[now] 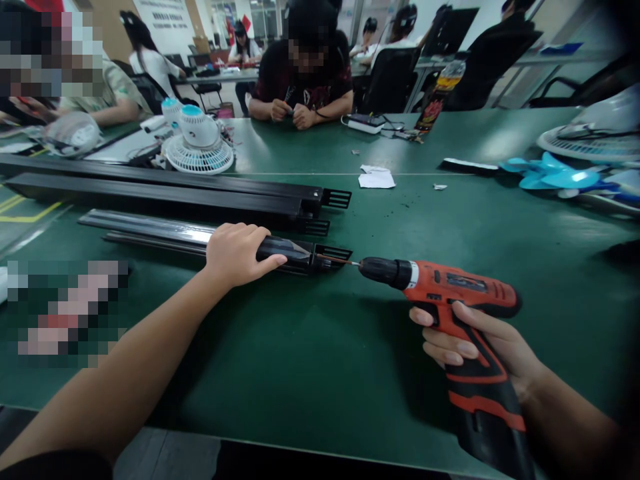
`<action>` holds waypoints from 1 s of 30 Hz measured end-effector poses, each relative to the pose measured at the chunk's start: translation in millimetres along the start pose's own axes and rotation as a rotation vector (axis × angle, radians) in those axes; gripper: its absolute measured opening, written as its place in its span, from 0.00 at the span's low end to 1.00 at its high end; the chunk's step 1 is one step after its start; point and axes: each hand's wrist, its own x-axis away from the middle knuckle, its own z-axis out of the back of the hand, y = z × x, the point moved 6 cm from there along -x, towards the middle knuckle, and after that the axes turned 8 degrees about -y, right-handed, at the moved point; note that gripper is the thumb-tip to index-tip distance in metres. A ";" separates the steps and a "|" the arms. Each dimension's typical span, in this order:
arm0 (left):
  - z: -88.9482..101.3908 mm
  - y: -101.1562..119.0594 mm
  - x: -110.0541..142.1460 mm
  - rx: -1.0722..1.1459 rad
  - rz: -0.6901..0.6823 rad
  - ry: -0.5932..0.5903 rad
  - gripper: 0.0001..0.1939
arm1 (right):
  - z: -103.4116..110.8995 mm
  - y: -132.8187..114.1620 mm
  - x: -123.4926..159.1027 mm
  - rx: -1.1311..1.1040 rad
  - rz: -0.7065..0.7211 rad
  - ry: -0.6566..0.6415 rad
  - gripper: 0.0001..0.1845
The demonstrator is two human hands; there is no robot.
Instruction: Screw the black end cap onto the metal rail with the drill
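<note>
My right hand (465,340) is wrapped round the grip of an orange and black cordless drill (460,290). The drill points left, and its long thin bit reaches the end of a long black metal profile (295,257); I cannot tell whether the tip is inside it. Over that profile my left hand (240,253) is closed, pressing it against the table, with the thumb along its near side. A flat slotted tab (340,253) sticks out of the profile's right end. Further back lie more black profiles (165,193) with similar slotted ends.
On the green table (300,373) lie scraps of white paper (377,177). Small white and blue fans (200,143) stand at the back left, blue fan blades (555,173) at the right. A bottle (437,97) stands at the back. Across the table a person (305,67) works with both hands.
</note>
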 end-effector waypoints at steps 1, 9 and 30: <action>0.1 0.0 0.0 0.003 0.002 0.002 0.45 | 0.4 0.0 0.4 -0.002 0.002 0.001 0.18; -0.8 0.2 0.3 -0.002 -0.010 0.019 0.45 | 1.9 2.1 2.7 -0.012 -0.005 0.051 0.18; -0.2 -0.9 0.9 0.027 0.004 0.000 0.45 | 1.8 -0.7 4.1 -0.005 -0.005 0.076 0.20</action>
